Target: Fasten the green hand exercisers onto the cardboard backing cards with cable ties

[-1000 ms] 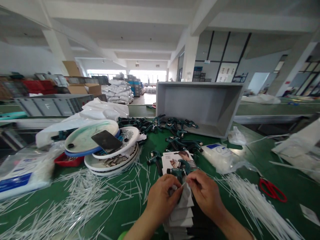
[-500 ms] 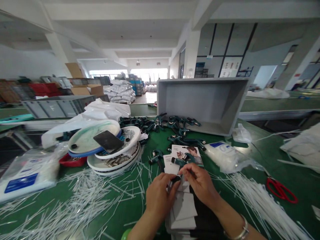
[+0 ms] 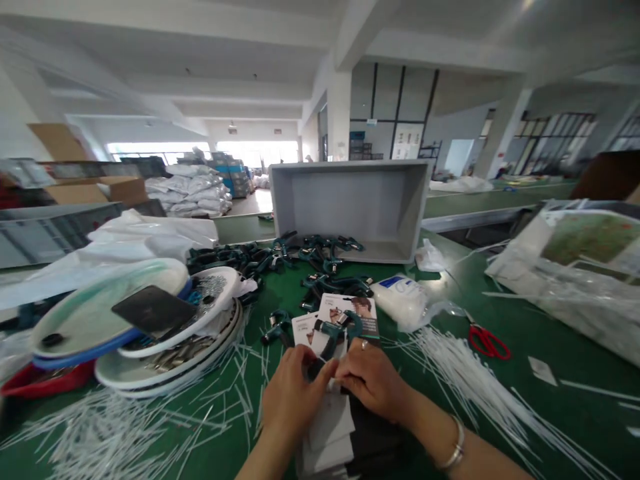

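Note:
A dark green tool with silver metal parts (image 3: pixel 330 329) lies over a printed card (image 3: pixel 327 303); its kind is not clear. My left hand (image 3: pixel 295 390) closes with thumb and fingers around the tool's dark lower end. Right beside it, my right hand (image 3: pixel 370 380) pinches what looks like a thin white plastic tie (image 3: pixel 345 345), largely hidden by the fingers. Beneath both hands runs a stack of white cards (image 3: pixel 330 427), with black material along its right side. Another green tool (image 3: pixel 277 327) rests just left of the cards.
More green tools (image 3: pixel 240 257) heap before a grey crate (image 3: pixel 350 200) tipped on its side. Loose white ties (image 3: pixel 110 427) spread at left, others (image 3: pixel 475 380) at right. Stacked round lids (image 3: pixel 165 383) carry a phone (image 3: pixel 153 310) and metal parts. Red scissors (image 3: pixel 490 343) lie right.
The view has swung right, so the table's contents sit further left. My right hand has turned palm-down and come closer against the left, its fingers now lower on the tool.

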The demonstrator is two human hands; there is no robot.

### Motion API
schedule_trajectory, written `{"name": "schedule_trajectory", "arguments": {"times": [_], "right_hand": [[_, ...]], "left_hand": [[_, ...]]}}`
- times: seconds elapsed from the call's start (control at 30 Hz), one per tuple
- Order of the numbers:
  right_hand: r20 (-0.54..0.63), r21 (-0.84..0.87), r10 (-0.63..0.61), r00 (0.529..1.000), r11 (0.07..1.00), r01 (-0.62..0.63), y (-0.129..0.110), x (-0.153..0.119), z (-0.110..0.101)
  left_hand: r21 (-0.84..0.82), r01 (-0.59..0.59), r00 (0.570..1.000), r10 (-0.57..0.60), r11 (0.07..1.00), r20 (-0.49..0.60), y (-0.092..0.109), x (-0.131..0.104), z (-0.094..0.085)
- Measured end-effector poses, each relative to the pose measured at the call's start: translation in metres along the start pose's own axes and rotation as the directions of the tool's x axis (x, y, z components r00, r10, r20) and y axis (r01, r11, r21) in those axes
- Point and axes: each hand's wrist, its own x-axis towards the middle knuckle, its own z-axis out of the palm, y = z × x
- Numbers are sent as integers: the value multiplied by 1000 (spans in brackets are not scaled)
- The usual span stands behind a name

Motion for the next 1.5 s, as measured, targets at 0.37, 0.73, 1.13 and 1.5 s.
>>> {"name": "schedule_trajectory", "arguments": {"times": [0.37,0.73,1.13,1.5], "right_hand": [[-156,46,-37,987,998,44,-6,-9,4],[-88,-71,497,863,861,-503,23,-51,-83],[208,11,561,802,818,-575,-8,-110,21],[112,-4,574,811,816,-577,12,-52,43]], "left_hand": [[20,-55,998,55,998,7,1,3,10],[-46,-55,996,52,997,-71,-7,2,18],[-812,180,982,-50,556,184,-43,-34,35],[-932,294,956,-70,212,285,-59,31,23]]}}
